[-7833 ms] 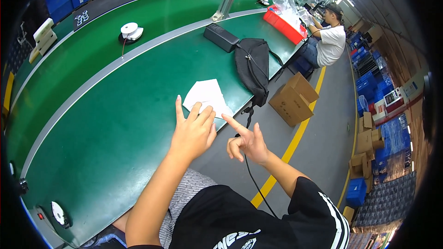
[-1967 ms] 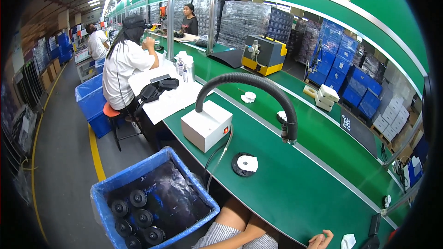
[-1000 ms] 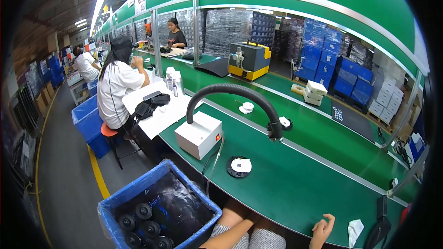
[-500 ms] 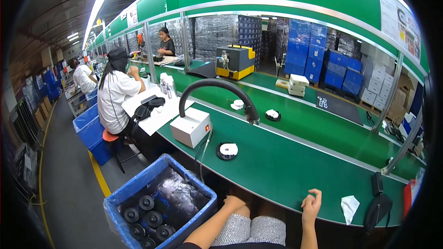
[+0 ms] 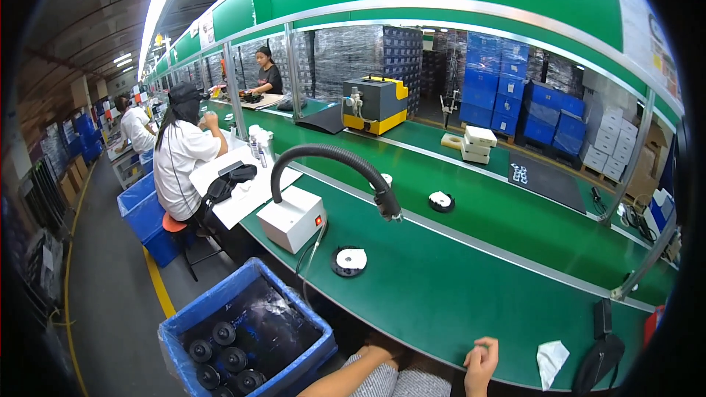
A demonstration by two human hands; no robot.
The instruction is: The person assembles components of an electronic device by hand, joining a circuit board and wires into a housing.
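R hand (image 5: 480,356) rests curled on the green table's (image 5: 441,294) edge, holding nothing. L hand is hidden, can't tell grip. White cloth (image 5: 551,361) lies nearby.

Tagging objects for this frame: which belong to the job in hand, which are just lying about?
In hand: right hand, on green table edge; white cloth nearest.
Lying about: blue bin, white box, black hose, round disc, yellow machine.

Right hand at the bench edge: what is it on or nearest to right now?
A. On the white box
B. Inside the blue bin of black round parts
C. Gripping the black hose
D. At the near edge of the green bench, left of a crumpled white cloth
D: the right hand sits curled at the green bench edge, the white cloth just to its right.
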